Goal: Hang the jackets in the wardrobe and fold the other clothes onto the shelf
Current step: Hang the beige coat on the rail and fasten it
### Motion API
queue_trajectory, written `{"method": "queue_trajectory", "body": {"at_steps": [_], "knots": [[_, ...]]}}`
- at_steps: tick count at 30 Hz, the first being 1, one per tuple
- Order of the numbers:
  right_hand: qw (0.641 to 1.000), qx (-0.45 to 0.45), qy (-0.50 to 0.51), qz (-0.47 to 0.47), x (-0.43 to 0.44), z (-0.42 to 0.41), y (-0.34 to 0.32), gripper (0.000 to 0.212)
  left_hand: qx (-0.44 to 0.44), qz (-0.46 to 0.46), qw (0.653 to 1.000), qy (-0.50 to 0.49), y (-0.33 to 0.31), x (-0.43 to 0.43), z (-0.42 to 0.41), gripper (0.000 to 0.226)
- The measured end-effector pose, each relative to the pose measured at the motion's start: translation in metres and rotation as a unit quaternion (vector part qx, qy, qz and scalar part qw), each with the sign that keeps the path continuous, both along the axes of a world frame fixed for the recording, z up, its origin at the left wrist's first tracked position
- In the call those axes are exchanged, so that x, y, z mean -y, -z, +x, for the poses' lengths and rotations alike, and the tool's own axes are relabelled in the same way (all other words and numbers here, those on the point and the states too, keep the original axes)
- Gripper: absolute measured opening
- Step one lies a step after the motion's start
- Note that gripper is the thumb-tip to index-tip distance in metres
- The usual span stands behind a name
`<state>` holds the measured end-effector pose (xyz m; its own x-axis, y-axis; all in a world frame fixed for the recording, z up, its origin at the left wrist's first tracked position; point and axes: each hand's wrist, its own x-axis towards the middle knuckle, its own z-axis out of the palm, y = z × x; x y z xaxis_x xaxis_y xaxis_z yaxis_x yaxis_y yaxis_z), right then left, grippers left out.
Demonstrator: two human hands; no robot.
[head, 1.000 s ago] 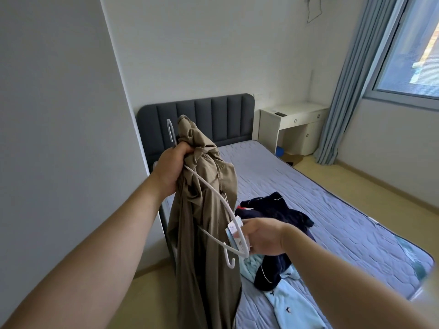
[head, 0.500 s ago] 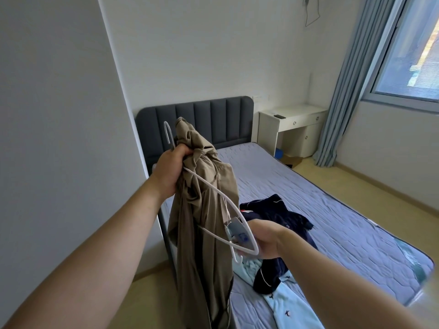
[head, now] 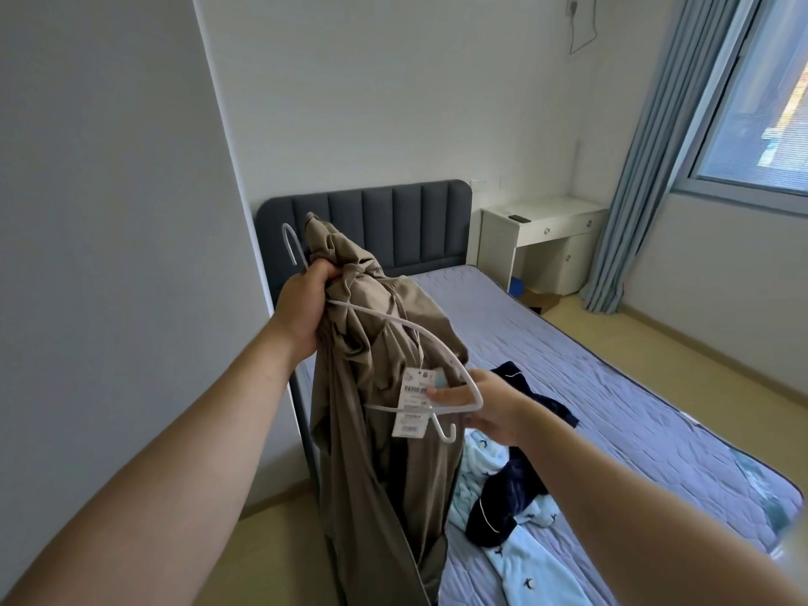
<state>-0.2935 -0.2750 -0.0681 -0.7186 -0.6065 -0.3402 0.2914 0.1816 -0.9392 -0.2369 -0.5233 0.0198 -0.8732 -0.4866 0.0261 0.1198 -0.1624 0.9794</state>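
Our left hand [head: 306, 308] clenches the khaki jacket [head: 376, 465] and white hanger [head: 393, 319] together over the bed [head: 612, 387] edge. Our right hand [head: 489, 406], pinching the hanger's end, just swung it outward, price tags [head: 413, 404] showing now. Jacket's not on it yet.

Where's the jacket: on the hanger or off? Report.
Off. The jacket hangs bunched in the left hand; the hanger lies outside it.

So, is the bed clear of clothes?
No, a navy garment and a light blue garment lie on the bed.
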Motion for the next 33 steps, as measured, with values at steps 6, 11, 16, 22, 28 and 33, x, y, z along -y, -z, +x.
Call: {"method": "queue_trajectory", "body": {"at_steps": [6, 11, 16, 22, 28, 33], "knots": [[0.997, -0.064, 0.008, -0.045, -0.012, -0.028, -0.049, 0.063, -0.005, 0.0, 0.999, -0.052, 0.003, 0.014, 0.005, 0.023], [0.997, -0.067, -0.002, -0.038, -0.029, -0.052, -0.088, 0.035, 0.016, -0.101, 0.986, -0.134, 0.01, 0.026, 0.004, 0.018], [0.932, -0.292, 0.187, 0.104, -0.021, -0.064, -0.109, 0.024, 0.089, -0.355, 0.92, -0.141, 0.025, 0.032, 0.001, 0.037], [0.831, -0.439, 0.274, 0.203, -0.023, -0.075, -0.114, 0.024, 0.149, -0.462, 0.867, -0.111, 0.031, 0.025, 0.002, 0.027], [0.844, -0.429, 0.247, 0.208, -0.016, -0.075, -0.106, 0.028, 0.114, -0.396, 0.904, -0.113, 0.036, 0.012, -0.001, 0.029], [0.847, -0.404, 0.252, 0.236, -0.014, -0.073, -0.097, 0.027, 0.076, -0.342, 0.932, -0.091, 0.03, 0.0, -0.001, 0.027]]}}
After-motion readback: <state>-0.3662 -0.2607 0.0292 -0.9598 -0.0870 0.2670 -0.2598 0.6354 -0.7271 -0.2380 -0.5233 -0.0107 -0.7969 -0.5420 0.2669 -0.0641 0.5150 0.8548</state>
